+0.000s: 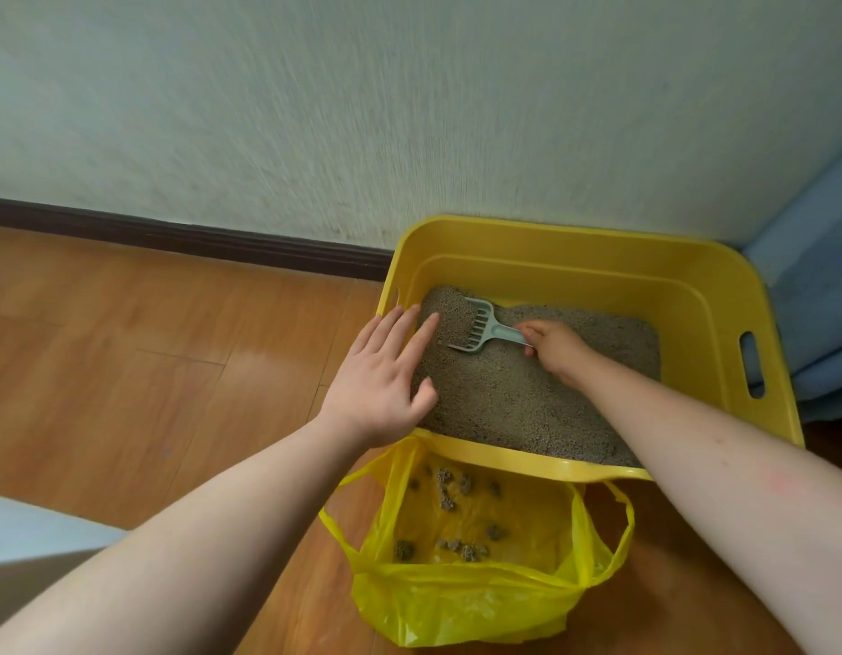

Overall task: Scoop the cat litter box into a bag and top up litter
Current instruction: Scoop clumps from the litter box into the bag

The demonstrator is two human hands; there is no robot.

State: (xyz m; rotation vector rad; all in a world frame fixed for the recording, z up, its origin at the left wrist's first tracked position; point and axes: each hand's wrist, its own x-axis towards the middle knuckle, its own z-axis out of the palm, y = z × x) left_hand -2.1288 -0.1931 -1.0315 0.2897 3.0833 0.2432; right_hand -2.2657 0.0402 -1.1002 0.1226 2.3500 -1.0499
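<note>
Yellow plastic forms the litter box (pixel 593 257), a deep tub with a cut-out handle slot in its right wall, standing on the wooden floor (pixel 126 333) against the pale wall (pixel 315 111) with its dark skirting board (pixel 173 236). Grey granular litter (pixel 513 394) covers the box's bottom and is heaped higher in its far left corner. The right hand (pixel 553 347) reaches into the box and grips the handle of a pale grey-green slotted scoop (pixel 480 326), whose blade lies in the heaped litter, partly loaded with granules. The left hand (pixel 386 380) is spread flat with straight fingers over the box's left rim, its fingertips above the litter just beside the scoop's blade; whether the palm presses on the rim I cannot tell. Directly in front of the box's near wall, a yellow plastic bag (pixel 480 593) sits open on the floor, its mouth touching the box, with several dark grey clumps (pixel 449 489) scattered inside. Blue fabric (pixel 816 276) hangs just right of the box.
</note>
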